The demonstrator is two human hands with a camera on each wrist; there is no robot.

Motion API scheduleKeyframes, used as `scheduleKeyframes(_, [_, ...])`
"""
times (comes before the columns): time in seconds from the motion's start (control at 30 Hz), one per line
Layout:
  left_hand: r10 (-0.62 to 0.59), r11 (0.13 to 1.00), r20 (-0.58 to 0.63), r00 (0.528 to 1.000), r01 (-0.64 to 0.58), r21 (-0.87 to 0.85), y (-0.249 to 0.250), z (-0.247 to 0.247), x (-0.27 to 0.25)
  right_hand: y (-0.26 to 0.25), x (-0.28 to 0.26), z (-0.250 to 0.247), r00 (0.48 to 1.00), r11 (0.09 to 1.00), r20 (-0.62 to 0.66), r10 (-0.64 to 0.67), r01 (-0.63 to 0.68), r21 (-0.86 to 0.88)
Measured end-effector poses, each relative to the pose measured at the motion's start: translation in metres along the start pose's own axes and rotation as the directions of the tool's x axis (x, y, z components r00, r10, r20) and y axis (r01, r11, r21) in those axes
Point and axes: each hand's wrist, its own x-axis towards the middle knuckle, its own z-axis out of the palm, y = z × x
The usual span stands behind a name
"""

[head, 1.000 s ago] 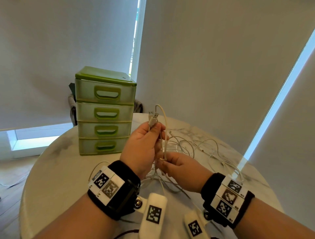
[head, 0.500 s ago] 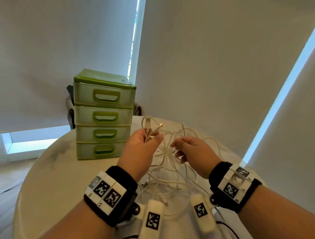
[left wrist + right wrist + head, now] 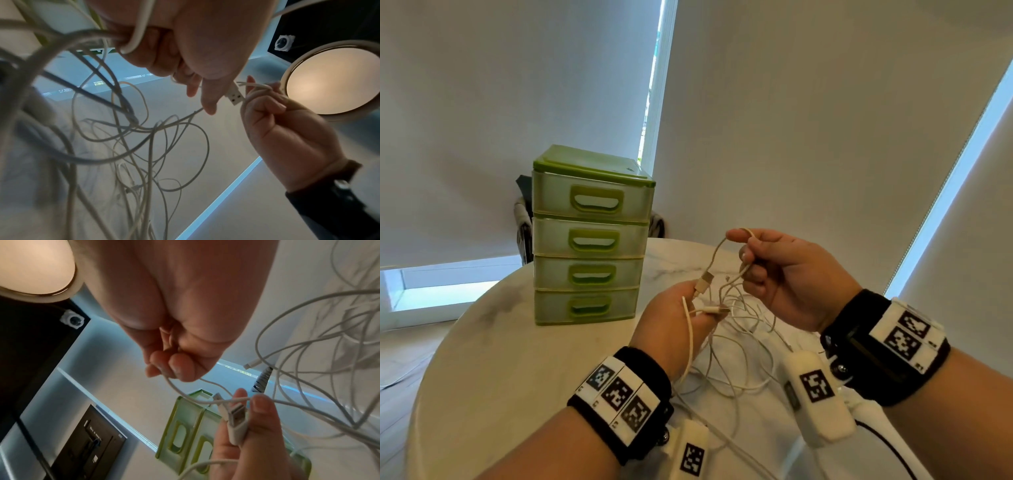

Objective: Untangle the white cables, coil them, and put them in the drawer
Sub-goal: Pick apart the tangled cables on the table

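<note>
Both hands are up over the round marble table, working a tangle of white cables. The left hand pinches two plug ends between thumb and fingers: a USB plug pointing up and right, and a second plug lying sideways just below it. One cable runs from that hand back over the wrist. The right hand sits higher and to the right; its thumb and forefinger pinch a loop of cable, and the other fingers are curled around more strands. That loop runs down to the USB plug in the left hand.

The rest of the cables hang loose below and between the hands, sagging onto the table in messy overlapping loops, not coiled. In the left wrist view the strands cross each other many times under the palm.

A green four-drawer unit stands on the far left part of the table, well apart from the hands, with all four drawers closed. Both wrists wear black bands with square black-and-white markers. Pale window blinds fill the background.
</note>
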Motion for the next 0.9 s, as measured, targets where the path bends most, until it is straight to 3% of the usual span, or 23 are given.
scheduleKeyframes(0.17, [0.036, 0.999, 0.015, 0.999, -0.036, 0.019, 0.0, 0.001, -0.003, 0.013, -0.007, -0.01, 1.0, 0.998, -0.001, 0.009, -0.009, 0.063])
scheduleKeyframes(0.3, [0.04, 0.988, -0.049, 0.998, -0.047, -0.15, 0.01, -0.003, -0.005, 0.051, -0.017, -0.019, 0.992, 0.993, 0.079, 0.094, -0.088, -0.08])
scheduleKeyframes(0.4, [0.001, 0.959, -0.096, 0.995, -0.028, -0.282, 0.018, -0.006, -0.004, 0.079, -0.026, -0.016, 0.982, 0.95, 0.101, 0.158, -0.124, -0.286])
scheduleKeyframes(0.47, [-0.005, 0.962, -0.121, 0.993, -0.029, -0.272, 0.016, -0.009, -0.003, 0.089, -0.028, -0.013, 0.99, 0.862, 0.037, 0.136, -0.1, -0.497])
scheduleKeyframes(0.57, [0.004, 0.943, -0.175, 0.985, -0.062, -0.327, 0.016, -0.011, 0.0, 0.092, -0.025, -0.012, 0.995, 0.785, -0.001, 0.097, -0.077, -0.615])
scheduleKeyframes(0.7, [0.045, 0.896, -0.281, 0.959, -0.163, -0.413, 0.027, -0.018, -0.004, 0.092, -0.017, -0.012, 0.99, 0.545, 0.08, 0.113, 0.005, -0.839])
scheduleKeyframes(0.83, [0.052, 0.854, -0.371, 0.927, -0.234, -0.464, 0.038, -0.028, -0.006, 0.089, -0.004, -0.007, 0.993, 0.369, 0.089, 0.077, 0.054, -0.928])
scheduleKeyframes(0.9, [0.073, 0.812, -0.391, 0.918, -0.282, -0.511, 0.042, -0.034, -0.008, 0.091, 0.0, -0.004, 0.983, 0.27, 0.132, 0.125, 0.094, -0.958])
